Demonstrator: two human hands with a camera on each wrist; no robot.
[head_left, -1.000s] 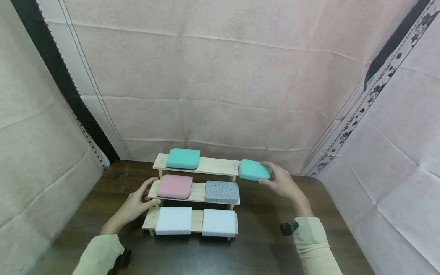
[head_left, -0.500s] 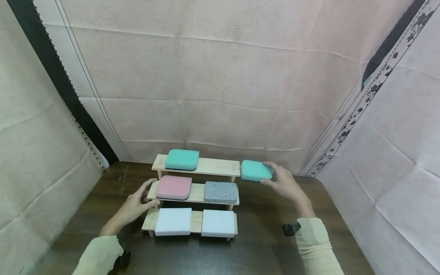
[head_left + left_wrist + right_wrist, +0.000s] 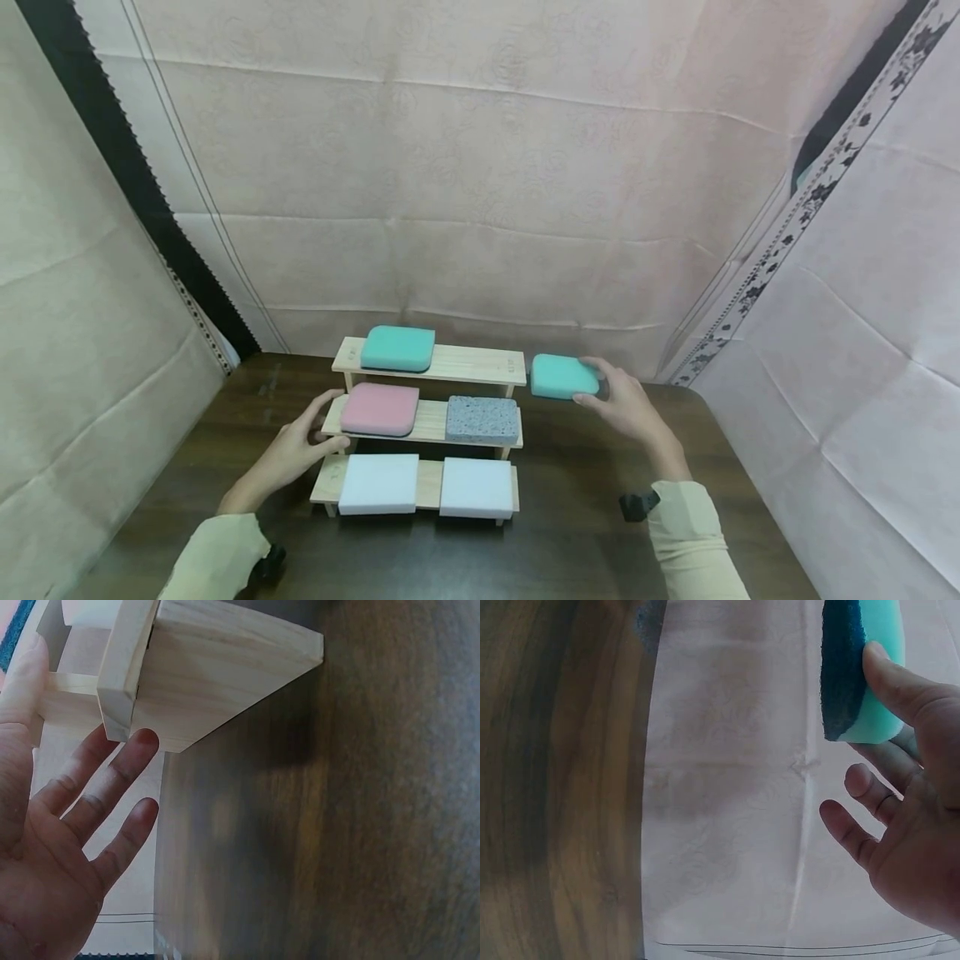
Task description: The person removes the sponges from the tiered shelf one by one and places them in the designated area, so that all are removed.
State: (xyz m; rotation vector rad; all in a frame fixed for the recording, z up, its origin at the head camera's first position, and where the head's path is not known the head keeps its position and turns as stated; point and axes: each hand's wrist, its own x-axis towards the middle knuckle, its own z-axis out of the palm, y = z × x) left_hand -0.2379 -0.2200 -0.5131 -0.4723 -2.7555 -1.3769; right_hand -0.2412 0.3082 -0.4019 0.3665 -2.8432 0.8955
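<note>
A teal sponge (image 3: 564, 377) with a dark blue scouring side (image 3: 842, 671) is pinched in my right hand (image 3: 626, 404), raised just right of the top shelf. My left hand (image 3: 288, 454) holds the left end of a three-tier wooden rack (image 3: 480, 364), thumb in front and index finger behind the middle shelf. In the left wrist view the other fingers (image 3: 139, 750) lie by its end panel. Another teal sponge (image 3: 397, 348) lies on the top shelf's left. On the middle shelf are a pink sponge (image 3: 380, 409) and a speckled grey-blue block (image 3: 482, 419).
Two white blocks (image 3: 378, 484) lie side by side on the lowest shelf. The rack stands on a dark brown wooden table (image 3: 570, 533). Pale cloth (image 3: 480, 167) hangs behind the table and along both sides.
My right hand has shifted slightly right and down with the teal sponge, widening the gap from the top shelf. My left hand stays on the rack.
</note>
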